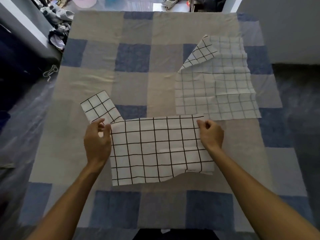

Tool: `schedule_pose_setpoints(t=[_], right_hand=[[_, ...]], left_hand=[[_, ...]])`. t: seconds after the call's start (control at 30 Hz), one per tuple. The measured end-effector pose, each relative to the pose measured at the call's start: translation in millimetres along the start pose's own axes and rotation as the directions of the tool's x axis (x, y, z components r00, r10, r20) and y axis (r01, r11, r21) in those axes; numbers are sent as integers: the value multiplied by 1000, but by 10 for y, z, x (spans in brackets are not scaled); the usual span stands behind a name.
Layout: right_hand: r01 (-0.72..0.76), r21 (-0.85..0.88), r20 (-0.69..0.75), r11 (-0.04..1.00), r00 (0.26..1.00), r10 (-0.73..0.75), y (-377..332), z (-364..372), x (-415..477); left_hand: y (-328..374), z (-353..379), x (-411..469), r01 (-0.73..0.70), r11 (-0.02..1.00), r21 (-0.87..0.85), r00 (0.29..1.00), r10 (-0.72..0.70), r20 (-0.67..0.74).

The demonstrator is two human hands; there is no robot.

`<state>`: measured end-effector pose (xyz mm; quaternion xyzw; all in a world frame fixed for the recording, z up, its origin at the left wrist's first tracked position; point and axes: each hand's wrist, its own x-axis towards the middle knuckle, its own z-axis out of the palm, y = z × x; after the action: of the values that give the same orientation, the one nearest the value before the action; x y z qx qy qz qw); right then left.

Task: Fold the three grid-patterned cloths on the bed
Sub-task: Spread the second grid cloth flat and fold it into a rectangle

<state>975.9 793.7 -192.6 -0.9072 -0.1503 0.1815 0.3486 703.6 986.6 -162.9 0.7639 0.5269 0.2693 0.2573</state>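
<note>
Bed: a checked cover (131,54) of blue, grey and beige squares fills the view, with grey floor down both sides and a heap of clothes (58,32) off its far left corner.
Near cloth: a bold-gridded cloth (155,149) lies flat in the middle of the near half, its far edge straight between the two hands, its near edge wavy and lifted a little at the right.
Left hand: the left hand (97,141) sits at the cloth's far left corner, fingers curled on the edge (a pinch, as far as can be seen).
Right hand: the right hand (211,134) pinches the far right corner, thumb and fingers closed on the fabric.
Small cloth: a folded bold-grid piece (100,106) lies just beyond the left hand, its near corner tucked under the near cloth's edge.
Pale cloth: a fainter-gridded cloth (216,84) lies spread on the right, far left corner turned over, its near edge just beyond the right hand.
Open room: bare cover across the far left and along the near edge.
</note>
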Motion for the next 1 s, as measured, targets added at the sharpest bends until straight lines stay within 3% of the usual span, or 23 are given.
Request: schedule_pose_setpoints(t=[0.1, 0.2, 0.27, 0.43, 0.57, 0.63, 0.7, 0.77, 0.87, 0.93, 1.0], right_hand=[[-13, -61, -67, 998, 998, 9, 18, 59, 41], [154, -125, -152, 980, 973, -172, 7, 77, -62], [300, -160, -127, 940, 939, -321, -1, 108, -218], [611, -251, -36, 750, 769, -638, 71, 177, -660], [734, -259, 103, 628, 667, -738, 162, 209, -1038], [649, -219, 47, 728, 752, -657, 219, 208, -1189], [435, -114, -83, 893, 892, -444, 301, 156, -1269], [225, -27, -181, 974, 957, -226, 454, 49, -1278], [-4, 41, 18, 999, 1000, 4, 699, -121, -1253], [-27, 1, 142, 1000, 989, 26, 782, -184, -1252], [-42, 12, 165, 999, 986, 39, 837, -219, -1254]], left_hand=[[87, 107, -86, -186, 978, 96, 983, 183, 34], [150, 212, -337, -329, 934, 137, 938, 307, 161], [185, 280, -532, -362, 924, 120, 908, 321, 269], [145, 424, -975, -368, 917, 156, 808, 232, 542], [-3, 540, -1200, -289, 907, 307, 757, 19, 654], [-49, 578, -1221, -249, 895, 369, 751, -62, 657], [-67, 607, -1225, -245, 884, 398, 748, -88, 658], [-63, 622, -1239, -249, 877, 410, 748, -94, 657], [-17, 629, -1251, -217, 886, 410, 758, -111, 642], [48, 626, -1280, -267, 902, 341, 751, -27, 660], [126, 624, -1357, -386, 892, 234, 701, 119, 703]])
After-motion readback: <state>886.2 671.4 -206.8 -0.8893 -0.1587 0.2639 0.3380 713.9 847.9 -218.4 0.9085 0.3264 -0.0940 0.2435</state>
